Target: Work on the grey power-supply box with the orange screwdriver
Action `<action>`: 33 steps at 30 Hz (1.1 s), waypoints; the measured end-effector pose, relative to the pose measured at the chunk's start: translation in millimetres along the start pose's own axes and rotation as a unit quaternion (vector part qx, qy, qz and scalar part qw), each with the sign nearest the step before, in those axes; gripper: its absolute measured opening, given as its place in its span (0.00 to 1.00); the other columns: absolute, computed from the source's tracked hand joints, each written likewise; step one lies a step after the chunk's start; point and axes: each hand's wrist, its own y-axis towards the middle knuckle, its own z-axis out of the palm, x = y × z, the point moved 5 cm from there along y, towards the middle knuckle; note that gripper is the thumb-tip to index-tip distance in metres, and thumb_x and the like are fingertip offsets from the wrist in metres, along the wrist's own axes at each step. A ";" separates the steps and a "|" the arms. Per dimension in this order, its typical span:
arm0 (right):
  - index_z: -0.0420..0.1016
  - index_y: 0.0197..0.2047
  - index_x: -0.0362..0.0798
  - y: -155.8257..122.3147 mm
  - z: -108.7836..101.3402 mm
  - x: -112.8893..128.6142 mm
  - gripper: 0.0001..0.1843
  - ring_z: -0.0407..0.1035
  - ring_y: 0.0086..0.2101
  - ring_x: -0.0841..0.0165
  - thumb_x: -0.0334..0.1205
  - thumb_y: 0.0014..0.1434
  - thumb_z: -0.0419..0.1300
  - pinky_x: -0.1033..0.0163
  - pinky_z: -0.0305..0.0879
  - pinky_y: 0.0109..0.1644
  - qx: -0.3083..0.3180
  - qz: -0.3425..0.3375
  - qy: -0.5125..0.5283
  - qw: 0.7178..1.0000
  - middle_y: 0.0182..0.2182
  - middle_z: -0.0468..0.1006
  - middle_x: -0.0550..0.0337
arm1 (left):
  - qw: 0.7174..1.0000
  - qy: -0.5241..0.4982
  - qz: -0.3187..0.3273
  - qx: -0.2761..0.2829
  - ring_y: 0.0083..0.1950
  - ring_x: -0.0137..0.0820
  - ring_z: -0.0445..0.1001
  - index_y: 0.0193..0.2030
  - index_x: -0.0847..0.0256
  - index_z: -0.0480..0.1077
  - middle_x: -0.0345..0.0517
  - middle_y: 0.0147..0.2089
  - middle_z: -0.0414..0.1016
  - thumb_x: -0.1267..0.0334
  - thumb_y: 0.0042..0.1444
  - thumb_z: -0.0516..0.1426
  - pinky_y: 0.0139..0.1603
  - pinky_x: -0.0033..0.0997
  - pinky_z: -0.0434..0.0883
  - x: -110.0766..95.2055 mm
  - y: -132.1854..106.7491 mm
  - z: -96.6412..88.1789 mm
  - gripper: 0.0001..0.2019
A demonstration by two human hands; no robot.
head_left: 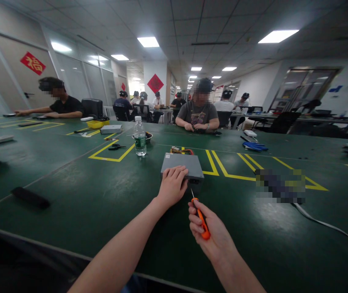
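A grey metal computer power supply (181, 160) lies on the green table in front of me, its bundle of coloured cables (181, 150) at the far side. My left hand (173, 183) holds it at the near left part, fingers laid over the top and thumb down by the front edge. In my right hand (206, 226) is a screwdriver (202, 221) with an orange and black handle, fingers wrapped round it. Its thin shaft points up toward the front face of the power supply. Whether the tip touches it I cannot tell.
A water bottle (140, 136) stands behind and left, beside a bowl (148, 137). A black object (30, 198) lies at left; a blurred item (279, 187) with a white cable lies at right. Blue gloves (254, 146) are farther back. A person (198, 112) sits opposite.
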 end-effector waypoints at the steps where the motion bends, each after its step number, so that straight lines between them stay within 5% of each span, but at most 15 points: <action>1: 0.67 0.31 0.38 1.3 -1.7 -2.1 0.10 0.51 0.13 0.83 0.31 0.61 0.49 0.78 0.46 0.12 -0.005 -0.008 -0.005 1.000 0.19 0.64 0.65 | 1.000 0.000 0.000 0.000 0.58 0.35 0.61 0.51 0.56 0.62 0.44 0.56 0.66 0.65 0.57 0.51 0.57 0.41 0.56 0.0 0.0 -0.2 0.15; 10: 0.71 0.36 0.40 13.5 -12.7 -26.3 0.11 0.57 0.16 0.79 0.39 0.60 0.52 0.76 0.53 0.15 -0.012 -0.057 0.002 0.998 0.20 0.67 0.63 | 1.000 0.000 -0.002 0.002 0.58 0.34 0.61 0.51 0.56 0.63 0.43 0.56 0.67 0.65 0.58 0.50 0.56 0.41 0.57 -0.3 0.6 -2.4 0.14; 17: 0.66 0.26 0.43 14.3 -13.3 -24.1 0.06 0.56 0.16 0.80 0.31 0.51 0.60 0.76 0.50 0.13 -0.027 -0.122 -0.006 0.992 0.19 0.66 0.66 | 1.000 0.002 0.000 -0.002 0.58 0.33 0.61 0.52 0.55 0.62 0.43 0.56 0.66 0.66 0.58 0.49 0.57 0.40 0.56 -0.5 -0.5 -2.2 0.15; 27: 0.70 0.33 0.39 14.4 0.1 -29.6 0.12 0.55 0.14 0.81 0.36 0.61 0.49 0.76 0.51 0.14 0.014 -0.053 0.042 0.998 0.19 0.66 0.63 | 1.000 -0.003 0.003 -0.008 0.58 0.34 0.61 0.52 0.57 0.62 0.43 0.56 0.67 0.66 0.58 0.49 0.57 0.40 0.56 0.3 -1.8 -1.5 0.14; 33: 0.65 0.29 0.43 16.3 -0.2 -25.7 0.05 0.54 0.14 0.82 0.31 0.56 0.55 0.79 0.48 0.12 -0.026 -0.051 0.056 0.997 0.20 0.67 0.64 | 1.000 -0.006 0.004 0.002 0.58 0.33 0.61 0.52 0.55 0.63 0.44 0.56 0.66 0.65 0.58 0.50 0.57 0.40 0.57 0.7 -0.7 -4.6 0.15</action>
